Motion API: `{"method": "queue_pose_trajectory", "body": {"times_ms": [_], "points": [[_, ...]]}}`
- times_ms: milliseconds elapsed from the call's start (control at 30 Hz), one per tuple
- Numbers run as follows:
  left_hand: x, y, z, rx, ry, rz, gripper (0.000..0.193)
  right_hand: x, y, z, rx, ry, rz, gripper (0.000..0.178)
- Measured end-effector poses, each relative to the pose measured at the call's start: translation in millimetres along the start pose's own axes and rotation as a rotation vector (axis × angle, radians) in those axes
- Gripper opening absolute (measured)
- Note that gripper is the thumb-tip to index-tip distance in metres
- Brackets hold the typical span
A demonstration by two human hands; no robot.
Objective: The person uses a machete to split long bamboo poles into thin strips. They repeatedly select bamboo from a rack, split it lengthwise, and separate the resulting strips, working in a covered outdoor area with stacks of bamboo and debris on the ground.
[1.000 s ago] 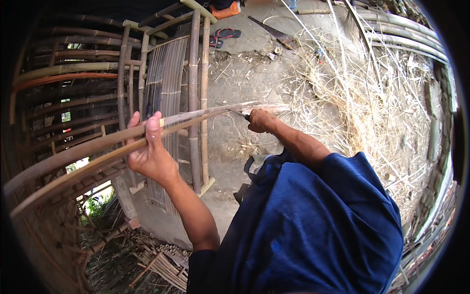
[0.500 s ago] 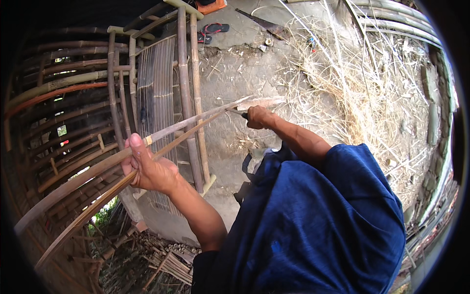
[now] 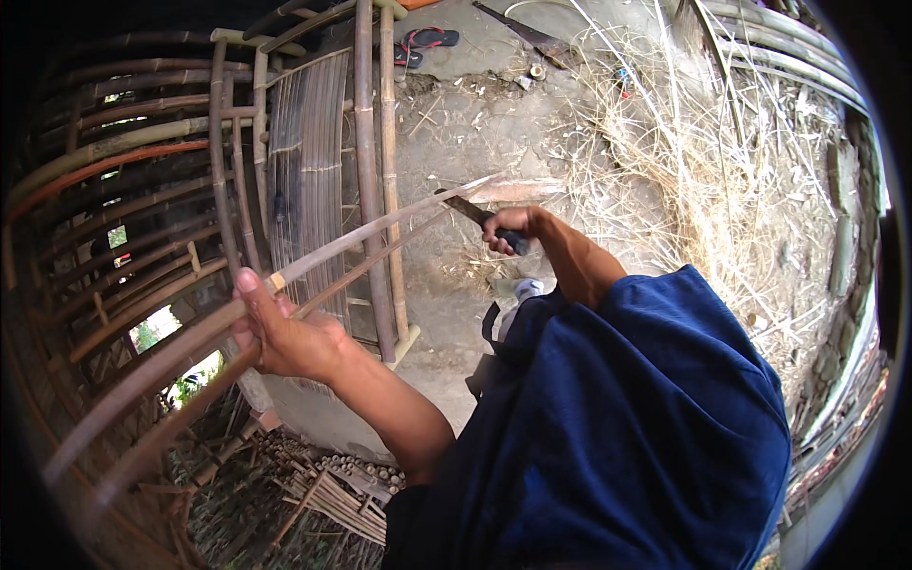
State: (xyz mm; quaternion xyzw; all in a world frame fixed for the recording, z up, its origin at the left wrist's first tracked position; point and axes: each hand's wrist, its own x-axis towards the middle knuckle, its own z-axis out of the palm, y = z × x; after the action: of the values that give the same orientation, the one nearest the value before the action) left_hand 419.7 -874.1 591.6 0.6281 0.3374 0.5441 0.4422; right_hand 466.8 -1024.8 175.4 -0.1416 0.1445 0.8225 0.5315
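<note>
My left hand (image 3: 294,337) is closed around two long bamboo strips, thumb laid along the upper one. The wider upper strip (image 3: 361,231) runs from lower left to near the middle, its tip beside a pale piece of wood (image 3: 518,190) on the ground. Below it runs the thinner strip (image 3: 366,263); the two draw together toward the blade. My right hand (image 3: 513,231) grips the dark handle of a broad-bladed knife (image 3: 464,206). The blade lies at the strips' far ends, and I cannot tell whether it sits between them.
On the left stand bamboo frames (image 3: 364,123) and a slatted bamboo panel (image 3: 309,161). Loose shavings (image 3: 679,180) cover the ground at right. Flip-flops (image 3: 427,40) and a saw-like blade (image 3: 522,33) lie at the far side. Cut bamboo poles (image 3: 351,494) are piled at lower left.
My right hand has moved slightly right and turned the knife, so more of its blade and handle shows. My left hand keeps its hold, while the strips' near ends have shifted and blurred.
</note>
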Motion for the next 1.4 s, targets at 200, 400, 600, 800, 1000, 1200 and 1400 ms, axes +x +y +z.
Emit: {"method": "queue_pose_trajectory", "body": {"times_ms": [200,400,600,800,1000,1200,1400], "points": [[12,-2,-12,0.142,0.129,0.056,0.038,-13,12,54,-1.500,0.953,-0.279,0.021],[48,105,-68,-0.037,0.023,0.086,0.038,-14,-5,32,-1.530,1.173,-0.100,0.024],[103,134,-136,-0.025,0.011,0.128,0.033,-26,-15,27,-1.156,1.117,-0.125,0.022],[123,149,-180,-0.049,0.003,0.067,0.031,-38,-7,14,-1.050,0.890,-0.106,0.021],[136,220,-278,-0.085,-0.165,0.037,0.043,-48,-8,36,-1.410,1.401,-0.188,0.030],[130,228,-336,-0.034,0.289,0.219,0.025,-57,-31,40,-1.341,1.169,-0.186,0.023],[137,224,-383,0.016,0.430,0.208,0.035,-61,-9,-11,-0.601,0.540,-0.722,0.017]]}}
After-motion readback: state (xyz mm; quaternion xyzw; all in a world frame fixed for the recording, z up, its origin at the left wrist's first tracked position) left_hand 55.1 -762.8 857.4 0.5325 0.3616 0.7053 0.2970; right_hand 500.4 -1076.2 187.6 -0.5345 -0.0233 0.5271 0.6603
